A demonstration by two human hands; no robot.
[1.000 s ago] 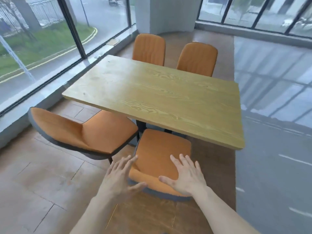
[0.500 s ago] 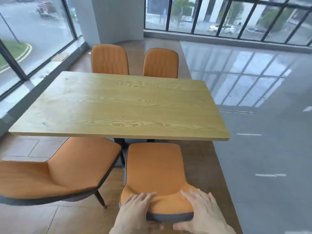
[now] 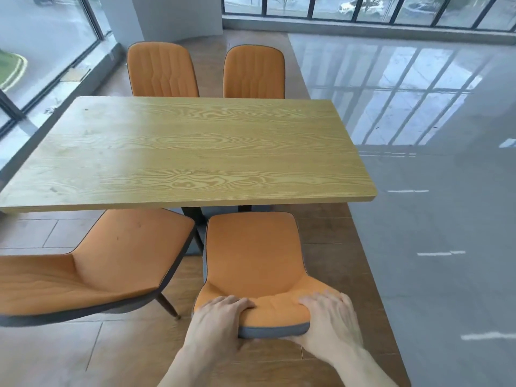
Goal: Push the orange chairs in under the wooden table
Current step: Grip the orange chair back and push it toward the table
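Below the wooden table (image 3: 190, 152), both hands (left (image 3: 216, 317), right (image 3: 332, 319)) grip the near chair (image 3: 251, 255) backrest, seat pointing tableward.

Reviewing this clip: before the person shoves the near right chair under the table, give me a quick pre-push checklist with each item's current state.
1. Left hand gripping the near right chair backrest top: ok.
2. Right hand gripping the same backrest: ok.
3. Chair squared to the wooden table edge: ok, seat points straight in.
4. Clearance from the near left chair: ok, a gap shows between the seats.
5. Seat front clear of the table legs: cannot tell, mostly hidden beneath the top.
6. Near left chair pushed in: not ok, angled outward.
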